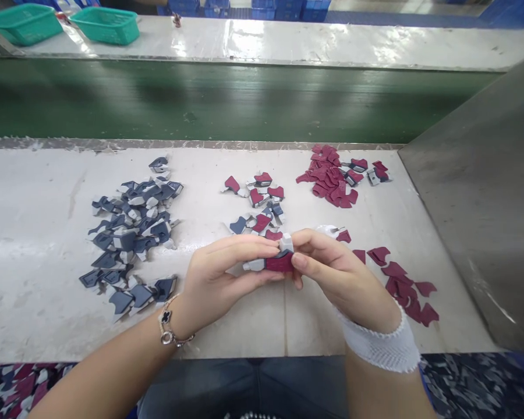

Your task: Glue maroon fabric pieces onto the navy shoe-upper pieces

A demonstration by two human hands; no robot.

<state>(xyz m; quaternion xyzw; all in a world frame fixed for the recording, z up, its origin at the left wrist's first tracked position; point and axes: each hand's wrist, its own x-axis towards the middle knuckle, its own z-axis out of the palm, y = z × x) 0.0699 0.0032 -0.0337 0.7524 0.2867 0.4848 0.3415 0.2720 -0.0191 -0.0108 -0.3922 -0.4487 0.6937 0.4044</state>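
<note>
Both hands meet over the front middle of the table around one small plastic part point(278, 263), grey and navy with a maroon face. My left hand point(222, 265) grips its left side between thumb and fingers. From the right, my right hand point(332, 267) pinches the maroon end, thumb on top. Just beyond the hands lies a group of parts with maroon pieces on them point(262, 198). To the left is a pile of navy and grey parts point(135, 221). Loose maroon pieces point(404, 285) lie to the right of my right hand.
A heap of maroon pieces point(327, 174) lies at the back right, with a few assembled parts point(378, 173) beside it. A metal panel point(475, 192) bounds the right side. Behind the table runs a green conveyor belt point(201, 102); green baskets point(107, 26) stand on the far ledge.
</note>
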